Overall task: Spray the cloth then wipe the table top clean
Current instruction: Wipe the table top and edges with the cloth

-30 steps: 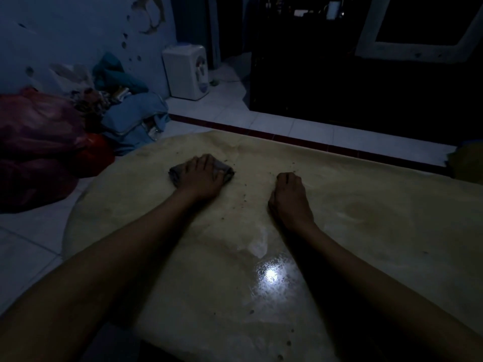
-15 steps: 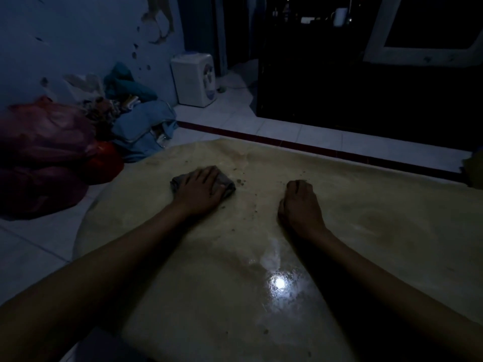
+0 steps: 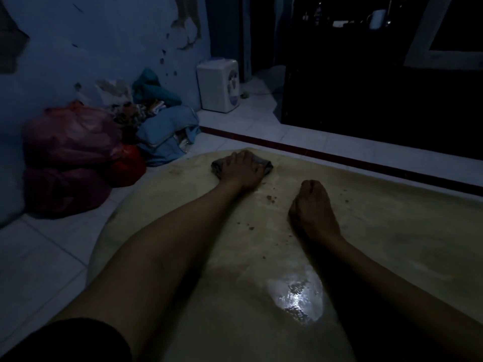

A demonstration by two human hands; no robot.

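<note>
cloth (image 3: 264,166) bunched crosswise, left hand (image 3: 241,171) pressing

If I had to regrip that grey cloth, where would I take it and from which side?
Take the cloth by its bunched right end, from above: it lies flat on the table under the left hand, so only its two ends show.

The only camera sits on my head, looking forward and down over my outstretched arms at the table top (image 3: 392,231). It is wide-angle and close, also catching the floor and wall beyond.
</note>
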